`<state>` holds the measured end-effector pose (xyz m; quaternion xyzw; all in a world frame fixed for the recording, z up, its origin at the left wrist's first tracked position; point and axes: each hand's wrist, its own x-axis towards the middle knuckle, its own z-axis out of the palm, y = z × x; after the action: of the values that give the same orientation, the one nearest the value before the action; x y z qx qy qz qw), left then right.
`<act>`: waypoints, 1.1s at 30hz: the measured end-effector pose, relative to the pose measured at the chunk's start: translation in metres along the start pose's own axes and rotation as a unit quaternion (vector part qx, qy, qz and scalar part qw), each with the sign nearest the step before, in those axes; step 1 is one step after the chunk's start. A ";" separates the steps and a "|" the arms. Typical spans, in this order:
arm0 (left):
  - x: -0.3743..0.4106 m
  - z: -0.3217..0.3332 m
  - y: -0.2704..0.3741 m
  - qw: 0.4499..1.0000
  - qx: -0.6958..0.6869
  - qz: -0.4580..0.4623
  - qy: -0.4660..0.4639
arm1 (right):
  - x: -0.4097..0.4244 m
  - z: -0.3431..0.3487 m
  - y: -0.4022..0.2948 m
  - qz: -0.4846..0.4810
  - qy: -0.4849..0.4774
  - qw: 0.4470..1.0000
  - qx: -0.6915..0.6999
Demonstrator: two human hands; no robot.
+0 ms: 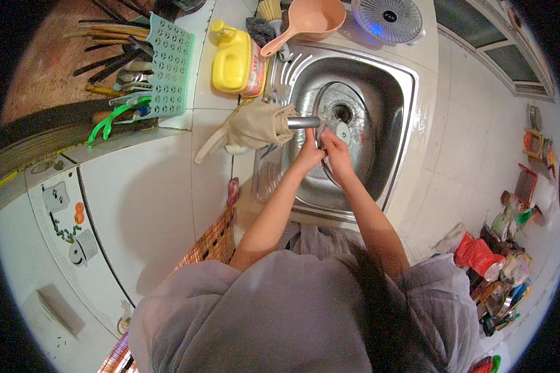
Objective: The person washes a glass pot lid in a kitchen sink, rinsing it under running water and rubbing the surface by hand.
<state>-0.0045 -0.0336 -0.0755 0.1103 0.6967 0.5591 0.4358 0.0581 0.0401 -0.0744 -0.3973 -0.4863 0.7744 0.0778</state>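
Both hands are inside the stainless steel sink (392, 140), at the end of a metal spout (304, 122). A round, clear lid (358, 151), apparently glass with a dark rim, stands tilted in the basin. A pale round piece (343, 132) shows near its middle. My left hand (310, 153) grips the lid's rim on the left side. Close beside it, my right hand (335, 148) has its fingers bent at the same rim; whether it holds anything else is hidden. Water appears to splash by the fingertips. Beige cloth (261, 122) wraps the tap behind the spout.
A yellow jug (231, 63) stands left of the sink. Behind it are an orange dipper (315, 18), a brush (270, 9) and a small fan (388, 18). A mint basket (170, 70) holds utensils at upper left. Assorted items (499, 261) crowd the right side.
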 end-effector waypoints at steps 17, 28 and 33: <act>-0.011 0.021 0.000 0.985 0.157 0.064 0.013 | 0.058 -0.003 -0.037 -0.102 0.015 0.977 0.188; -0.023 0.016 -0.022 0.998 -0.068 -0.020 0.003 | 0.080 -0.013 0.026 -0.167 0.073 0.983 -0.004; -0.024 0.021 -0.024 0.998 -0.014 0.061 0.000 | 0.067 -0.004 0.025 -0.260 0.125 0.942 -0.174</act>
<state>0.0329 -0.0426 -0.0846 0.1464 0.6810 0.5943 0.4020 0.0222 0.0635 -0.1319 -0.3580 -0.6859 0.5747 0.2665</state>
